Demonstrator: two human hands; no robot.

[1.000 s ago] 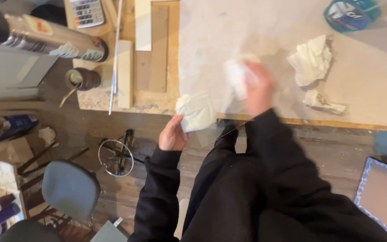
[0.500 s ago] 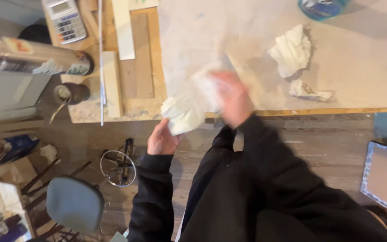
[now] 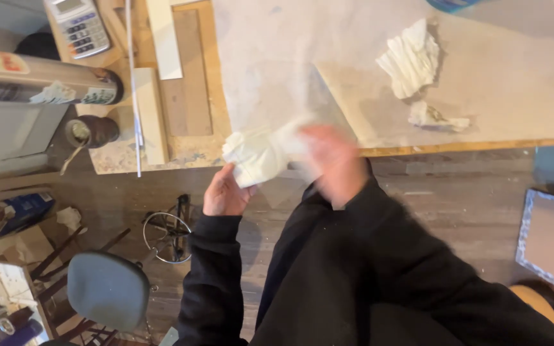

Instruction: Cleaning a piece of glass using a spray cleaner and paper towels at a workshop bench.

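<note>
My left hand (image 3: 224, 192) holds a crumpled white paper towel (image 3: 254, 154) at the near edge of the workbench (image 3: 482, 145). My right hand (image 3: 329, 160), blurred by motion, is at the right side of the same towel and seems to grip it. Both sleeves are black. Two more crumpled white wads lie on the pale bench surface, a larger wad (image 3: 411, 59) and a smaller wad (image 3: 436, 116), well right of my hands.
A calculator (image 3: 78, 27), wood strips (image 3: 161, 38) and a thin white rod (image 3: 133, 83) lie at the bench's left end. A metal cylinder (image 3: 40, 86) and a small dark jar (image 3: 92, 131) sit further left. A grey stool (image 3: 108, 289) and a wire ring (image 3: 167, 230) are on the floor.
My right hand swept left across the bench with a white wad and came to the towel held by my left hand at the bench edge. The left hand stayed put.
</note>
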